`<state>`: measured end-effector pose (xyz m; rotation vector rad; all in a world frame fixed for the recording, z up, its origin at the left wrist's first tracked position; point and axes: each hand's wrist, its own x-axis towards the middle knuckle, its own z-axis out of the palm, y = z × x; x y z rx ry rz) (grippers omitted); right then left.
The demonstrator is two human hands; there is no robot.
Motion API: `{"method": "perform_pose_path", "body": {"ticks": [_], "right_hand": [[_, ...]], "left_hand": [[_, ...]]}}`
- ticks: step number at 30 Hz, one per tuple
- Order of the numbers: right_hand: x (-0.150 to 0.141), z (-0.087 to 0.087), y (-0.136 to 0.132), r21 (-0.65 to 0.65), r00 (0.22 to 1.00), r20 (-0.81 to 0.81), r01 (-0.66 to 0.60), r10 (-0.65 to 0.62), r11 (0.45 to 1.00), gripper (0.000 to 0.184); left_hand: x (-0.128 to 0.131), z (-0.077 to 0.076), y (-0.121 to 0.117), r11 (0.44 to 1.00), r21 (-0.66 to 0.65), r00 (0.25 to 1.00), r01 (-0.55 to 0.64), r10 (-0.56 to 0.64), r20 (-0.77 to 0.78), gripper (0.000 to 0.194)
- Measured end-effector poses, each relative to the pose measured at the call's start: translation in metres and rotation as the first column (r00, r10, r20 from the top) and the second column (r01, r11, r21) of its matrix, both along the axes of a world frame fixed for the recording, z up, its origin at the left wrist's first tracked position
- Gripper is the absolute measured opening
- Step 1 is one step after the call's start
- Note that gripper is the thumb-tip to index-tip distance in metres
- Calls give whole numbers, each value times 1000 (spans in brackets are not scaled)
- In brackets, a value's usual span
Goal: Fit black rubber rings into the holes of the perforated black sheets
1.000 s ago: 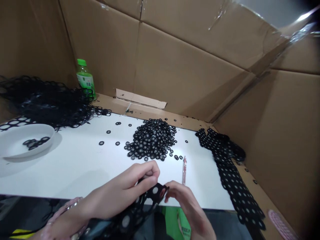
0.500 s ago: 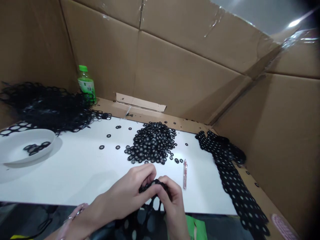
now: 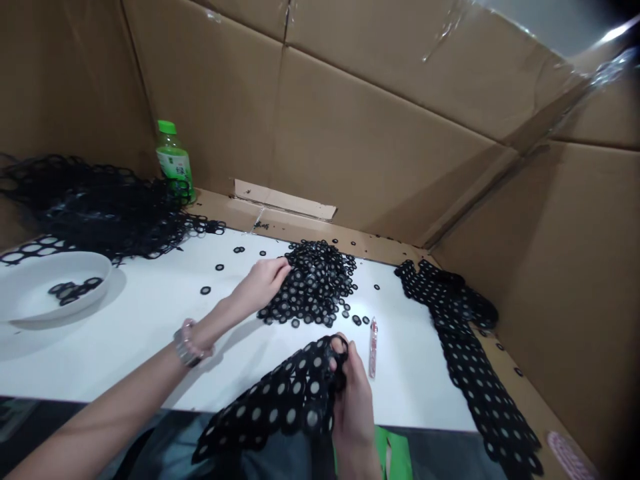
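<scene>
My left hand [image 3: 265,280] reaches out to the left edge of a heap of small black rings with mesh centres [image 3: 315,283] on the white tabletop [image 3: 145,333]; its fingers are curled together at the heap, and what they pinch is hidden. My right hand [image 3: 353,393] is closed on the end of a black perforated strip with round inserts [image 3: 285,400] that hangs over the table's near edge toward my lap.
A white bowl [image 3: 30,300] with a few rings sits at left, before a tangle of emptied black netting [image 3: 95,207] and a green bottle [image 3: 174,163]. A pink pen-like tool [image 3: 373,339] lies right of my hands. Another filled strip [image 3: 470,347] lies at right. Cardboard walls [image 3: 380,133] enclose the table.
My left hand let go of the strip and stretched forward to the ring heap. The strip, bunched between both hands before, now hangs spread from my right hand alone.
</scene>
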<state>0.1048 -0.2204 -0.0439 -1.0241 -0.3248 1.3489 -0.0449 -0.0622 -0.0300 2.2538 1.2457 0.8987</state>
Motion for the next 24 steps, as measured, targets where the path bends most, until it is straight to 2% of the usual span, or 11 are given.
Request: {"method": "perform_pose_path", "body": {"ticks": [2, 4, 6, 8, 10, 11, 13, 15, 17, 21, 24], "right_hand": [[0, 1, 2, -38, 1000, 8, -29, 29, 999, 19], [-1, 0, 2, -59, 997, 59, -44, 47, 997, 25], [-1, 0, 1, -63, 995, 88, -38, 44, 997, 32], [-2, -1, 1, -56, 996, 84, 4, 1, 998, 37], [-1, -2, 1, -29, 997, 73, 34, -32, 999, 40], [-1, -3, 1, -12, 997, 72, 35, -34, 999, 40], [0, -4, 1, 21, 995, 94, 19, -21, 1000, 42], [0, -4, 0, 42, 991, 135, 6, -12, 999, 45], [-1, -3, 0, 61, 983, 181, 1, -12, 998, 47], [-7, -1, 0, 95, 978, 210, -35, 15, 995, 43], [-9, -1, 0, 104, 976, 212, -77, 53, 992, 37]], "left_hand": [[9, -7, 10, 999, 5, 999, 35, -35, -39, 23], [16, -13, 12, 999, 2, 997, 34, -34, -63, 19], [17, -13, 5, 1000, 24, 997, 11, -9, -79, 18], [12, -6, -11, 998, 49, 998, 38, -36, -44, 19], [3, 5, -35, 980, 60, 980, 190, -193, 49, 19], [-2, 10, -47, 949, 71, 944, 307, -313, 108, 19], [-11, 15, -70, 851, 131, 837, 508, -524, 160, 26], [-16, 12, -86, 785, 192, 778, 589, -615, 130, 24], [-17, 2, -93, 783, 262, 796, 564, -600, 83, 11], [-13, -17, -94, 815, 408, 890, 411, -456, 13, 21], [-12, -16, -94, 817, 365, 878, 446, -478, -4, 20]]}}
